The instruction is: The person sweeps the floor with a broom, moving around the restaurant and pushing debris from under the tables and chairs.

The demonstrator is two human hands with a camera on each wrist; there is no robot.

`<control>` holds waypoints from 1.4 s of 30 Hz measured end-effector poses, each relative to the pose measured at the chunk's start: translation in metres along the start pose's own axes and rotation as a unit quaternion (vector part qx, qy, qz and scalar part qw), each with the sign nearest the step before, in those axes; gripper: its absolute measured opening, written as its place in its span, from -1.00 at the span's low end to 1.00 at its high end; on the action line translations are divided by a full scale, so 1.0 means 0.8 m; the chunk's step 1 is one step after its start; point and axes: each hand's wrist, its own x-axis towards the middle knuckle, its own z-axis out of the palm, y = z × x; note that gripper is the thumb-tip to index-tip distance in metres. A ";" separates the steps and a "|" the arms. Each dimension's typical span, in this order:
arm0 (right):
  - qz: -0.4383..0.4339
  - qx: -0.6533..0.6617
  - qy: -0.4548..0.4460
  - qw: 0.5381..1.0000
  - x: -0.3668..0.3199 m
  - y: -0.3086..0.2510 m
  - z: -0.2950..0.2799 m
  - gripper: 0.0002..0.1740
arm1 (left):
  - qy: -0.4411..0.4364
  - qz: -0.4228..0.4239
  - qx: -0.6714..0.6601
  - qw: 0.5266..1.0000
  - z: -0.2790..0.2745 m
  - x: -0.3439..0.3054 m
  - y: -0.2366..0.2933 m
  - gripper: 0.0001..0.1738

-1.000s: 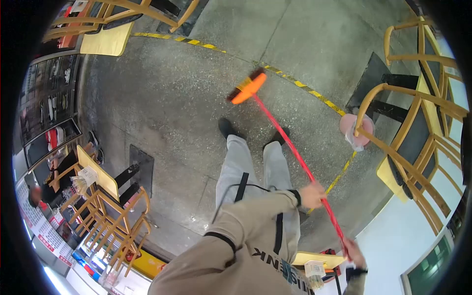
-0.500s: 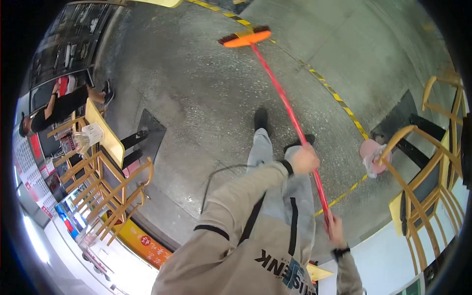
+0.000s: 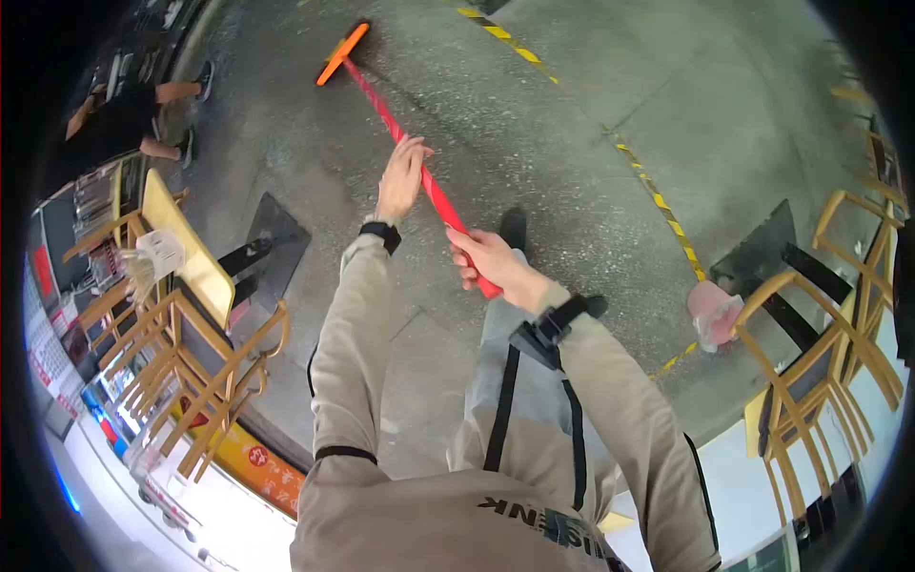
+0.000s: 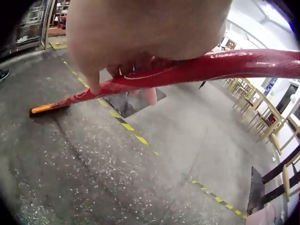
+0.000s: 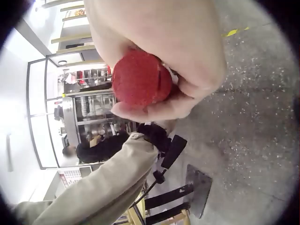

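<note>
Red, long-handled broom [image 3: 434, 195] slants across the view, narrow orange head [image 3: 341, 55] out front and to the left, down on the gray speckled concrete floor [image 3: 572, 124]; left wrist view shows a dark edge under the orange. Both hands on the pole, just apart. Left hand [image 3: 400, 183] is farther along toward the head, fingers curled round the pole, a few fingertips showing below it in the left wrist view. Right hand [image 3: 494, 259] grips the near end in a fist; round red butt end [image 5: 142, 78] pokes out in the right wrist view. Beige sleeves [image 3: 357, 334], black band [image 3: 381, 234] at left wrist, black strapped device [image 3: 548, 329] at right. Dark shoe [image 3: 514, 229] beyond the right hand. Yellow-and-black striped tape [image 3: 672, 224] runs in broken lines on the floor, right of the broom. Farther right, pink bucket [image 3: 710, 303] with a clear plastic bag, near a light wooden chair [image 3: 793, 277]. Left side: pale yellow desk [image 3: 205, 276], small white box [image 3: 160, 250] on it, black floor plate [image 3: 276, 243] at its base. Person in dark clothes [image 3: 114, 124] beyond that desk, partly in shadow.
</note>
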 end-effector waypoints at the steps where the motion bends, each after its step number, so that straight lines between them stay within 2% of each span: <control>1: 0.026 0.006 0.044 0.999 -0.018 0.004 -0.013 -0.68 | -0.004 0.005 -0.007 1.000 0.025 -0.009 -0.002 -0.59; 3: 0.033 0.052 0.035 0.997 -0.056 0.027 -0.066 -0.71 | -0.033 0.068 0.212 0.974 0.088 -0.035 0.009 -0.52; 4: 0.047 0.051 0.054 0.996 -0.081 0.038 -0.091 -0.71 | -0.061 0.049 0.165 0.983 0.114 -0.049 0.032 -0.49; 7: 0.064 0.036 0.103 0.992 -0.161 0.091 -0.177 -0.73 | -0.074 0.136 0.149 0.977 0.191 -0.092 0.109 -0.51; 9: 0.061 0.031 0.114 0.991 -0.232 0.113 -0.216 -0.72 | -0.087 0.165 0.120 0.975 0.244 -0.127 0.163 -0.51; 12: 0.072 0.036 0.143 0.986 -0.340 0.180 -0.286 -0.72 | -0.142 0.198 0.104 0.964 0.313 -0.190 0.250 -0.53; 15: 0.060 0.055 0.169 0.982 -0.455 0.257 -0.339 -0.70 | -0.187 0.317 0.094 0.925 0.391 -0.257 0.328 -0.51; 17: 0.047 0.059 0.192 0.978 -0.541 0.307 -0.358 -0.67 | -0.205 0.397 0.100 0.889 0.445 -0.312 0.379 -0.50; 18: 0.063 0.064 0.223 0.971 -0.584 0.334 -0.364 -0.66 | -0.241 0.368 0.039 0.897 0.467 -0.342 0.411 -0.50; 20: 0.073 0.097 0.269 0.956 -0.671 0.390 -0.369 -0.65 | -0.246 0.398 -0.007 0.884 0.512 -0.409 0.468 -0.55; 22: 0.070 0.138 0.312 0.937 -0.742 0.460 -0.365 -0.64 | -0.266 0.464 -0.040 0.844 0.553 -0.471 0.512 -0.61; 23: 0.071 0.147 0.342 0.925 -0.771 0.495 -0.360 -0.63 | -0.328 0.460 -0.048 0.824 0.566 -0.497 0.532 -0.62; 25: 0.090 0.118 0.408 0.901 -0.813 0.567 -0.350 -0.62 | -0.415 0.447 -0.084 0.788 0.590 -0.536 0.563 -0.56; 27: 0.068 -0.080 0.472 0.875 -0.821 0.622 -0.340 -0.59 | -0.431 0.437 -0.076 0.786 0.635 -0.566 0.563 -0.52; 28: 0.058 -0.079 0.472 0.876 -0.813 0.632 -0.340 -0.59 | -0.452 0.448 -0.033 0.771 0.653 -0.574 0.557 -0.52; 30: 0.092 -0.313 0.529 0.783 -0.793 0.637 -0.333 -0.58 | -0.471 0.460 0.013 0.753 0.669 -0.573 0.538 -0.51; 31: 0.092 -0.314 0.530 0.782 -0.786 0.628 -0.324 -0.58 | -0.472 0.466 0.024 0.748 0.665 -0.577 0.532 -0.52; 33: -0.010 -0.233 0.520 0.821 -0.769 0.595 -0.320 -0.61 | -0.455 0.465 0.030 0.759 0.657 -0.578 0.522 -0.53; 35: -0.039 -0.217 0.481 0.848 -0.778 0.567 -0.296 -0.67 | -0.469 0.437 0.009 0.768 0.605 -0.546 0.544 -0.52; 36: -0.059 -0.206 0.473 0.855 -0.777 0.555 -0.290 -0.69 | -0.456 0.450 0.010 0.768 0.589 -0.525 0.551 -0.51; 39: -0.019 -0.034 0.421 0.906 -0.773 0.471 -0.280 -0.69 | -0.422 0.453 0.001 0.785 0.562 -0.471 0.564 -0.50; 40: -0.027 -0.047 0.423 0.904 -0.766 0.454 -0.291 -0.69 | -0.427 0.430 0.020 0.795 0.553 -0.444 0.571 -0.50; 42: -0.097 -0.251 0.426 0.864 -0.736 0.420 -0.320 -0.65 | -0.407 0.409 0.047 0.815 0.535 -0.382 0.575 -0.51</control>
